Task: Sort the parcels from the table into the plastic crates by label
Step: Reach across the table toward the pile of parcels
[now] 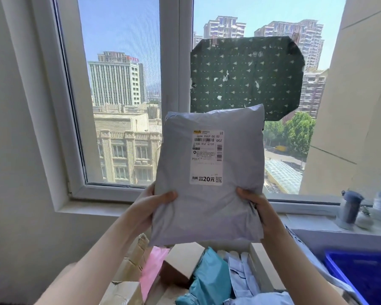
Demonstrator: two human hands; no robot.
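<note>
**A:** Hands first. What are they doing?

**B:** The left hand (154,203) pinches the seven o'clock corner of a pale grey plastic mailer parcel (207,219), thumb across the front and fingers behind. The right hand (259,209) grips the five o'clock corner the same way. Both are grasping the parcel, and neither is free.

**A:** Where is the parcel?

**B:** It is held upright in the air at the centre of the view, in front of the window (123,95). Its white printed shipping label (206,157) faces the camera, toward twelve o'clock on the bag. I judge the label is being read and the parcel is not yet sorted.

**A:** What lies below?

**B:** From seven o'clock round to five there are crumpled brown cardboard boxes (128,271), a pink plastic mailer (151,271), a small brown carton (180,263), a teal plastic mailer (209,276) and light blue mailers (240,274). The blue plastic crate (337,274) sits at four o'clock, cut by the frame edge.

**A:** What could go wrong?

**B:** The film looks slick and only the bottom corners are held. The top may flop over, or the bag may slide out onto the pile. Only one crate shows, so a hasty reading of the small print could send the parcel to the wrong one. A careless swing toward the crate also passes near the dark bottle (350,208) on the sill.
</note>
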